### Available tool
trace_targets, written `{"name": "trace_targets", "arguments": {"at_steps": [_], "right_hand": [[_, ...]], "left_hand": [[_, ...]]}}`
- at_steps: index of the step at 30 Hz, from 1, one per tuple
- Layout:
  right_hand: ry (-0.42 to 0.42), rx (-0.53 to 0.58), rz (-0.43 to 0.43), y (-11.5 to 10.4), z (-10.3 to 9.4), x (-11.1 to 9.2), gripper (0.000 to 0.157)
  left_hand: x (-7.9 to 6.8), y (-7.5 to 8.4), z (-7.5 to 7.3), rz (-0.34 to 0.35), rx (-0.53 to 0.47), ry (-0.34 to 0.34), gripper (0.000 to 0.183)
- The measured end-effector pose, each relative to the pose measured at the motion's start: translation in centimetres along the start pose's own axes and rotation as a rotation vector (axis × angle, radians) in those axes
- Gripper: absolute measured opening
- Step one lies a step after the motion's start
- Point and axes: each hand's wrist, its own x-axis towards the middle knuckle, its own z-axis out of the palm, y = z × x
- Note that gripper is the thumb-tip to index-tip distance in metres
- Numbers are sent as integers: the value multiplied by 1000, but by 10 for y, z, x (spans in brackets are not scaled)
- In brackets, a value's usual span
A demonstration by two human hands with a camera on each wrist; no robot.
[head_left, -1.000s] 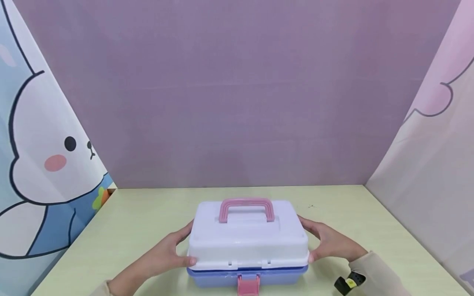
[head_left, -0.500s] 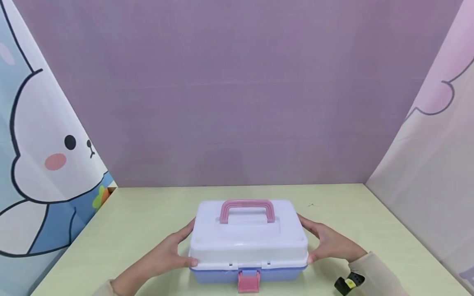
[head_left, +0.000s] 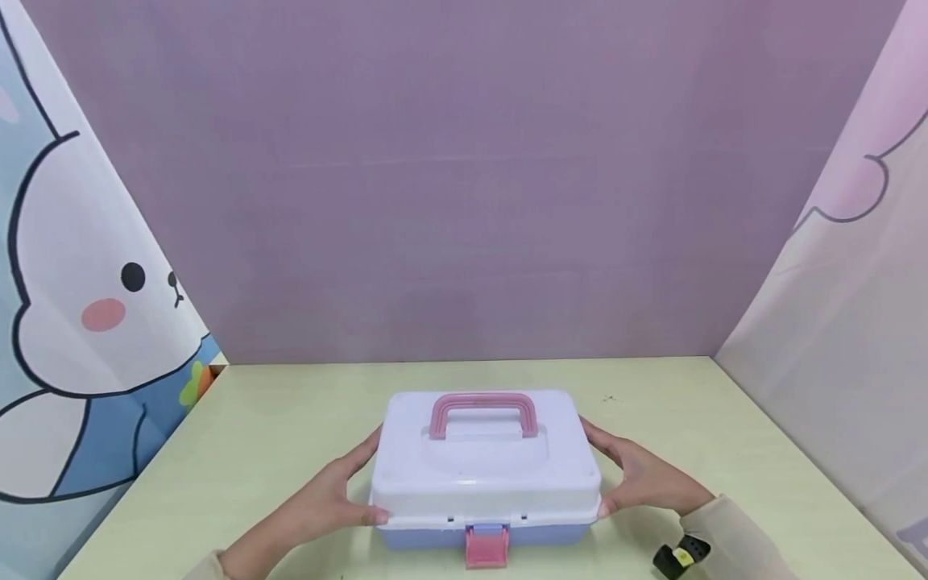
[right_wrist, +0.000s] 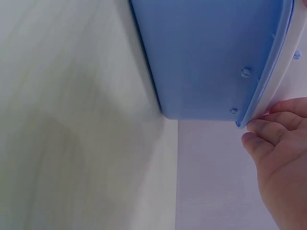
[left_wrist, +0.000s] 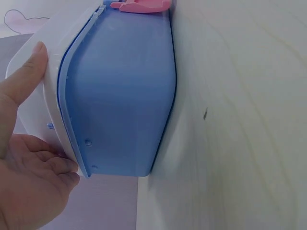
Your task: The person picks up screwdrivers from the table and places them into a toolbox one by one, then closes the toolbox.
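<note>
A storage box with a white lid [head_left: 489,475] and a blue base [left_wrist: 120,86] stands on the table. On top is a pink carrying handle [head_left: 483,400]. At the front a pink latch [head_left: 486,548] hangs down, not fastened over the lid. My left hand [head_left: 329,499] grips the lid's left side, thumb at the front corner and fingers towards the back. Mirroring it, my right hand [head_left: 648,479] grips the right side of the lid. In both wrist views the lid's rim lies along the base's rim. The box's inside is hidden.
The pale green table [head_left: 290,419] runs back to a purple backdrop [head_left: 464,185]. A cartoon-printed curtain [head_left: 87,338] hangs at the left, a pale one [head_left: 848,338] at the right. A black strap [head_left: 681,556] is by the right sleeve.
The lid's front edge has come down, and the dark blue band between lid and base has gone from sight. Both hands have kept their hold on the lid's sides.
</note>
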Motion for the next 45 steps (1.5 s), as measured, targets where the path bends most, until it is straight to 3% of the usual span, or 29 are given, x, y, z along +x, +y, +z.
{"name": "trace_targets", "arguments": {"at_steps": [11, 19, 25, 32, 38, 45], "right_hand": [[22, 35, -24, 7, 6, -1, 109], [18, 12, -2, -1, 6, -8, 106], [43, -115, 21, -9, 7, -14, 100], [140, -245, 10, -33, 22, -25, 88], [292, -285, -80, -60, 32, -30, 84], [393, -135, -324, -70, 46, -24, 71]], "left_hand": [[-1, -9, 1, 39, -95, -3, 103], [0, -7, 4, 37, -137, -17, 101], [1, -6, 3, 10, -123, -13, 101], [0, -7, 2, -11, -118, -20, 101], [0, -6, 2, -16, -124, -31, 100], [-1, -2, 0, -35, -65, -24, 103]]}}
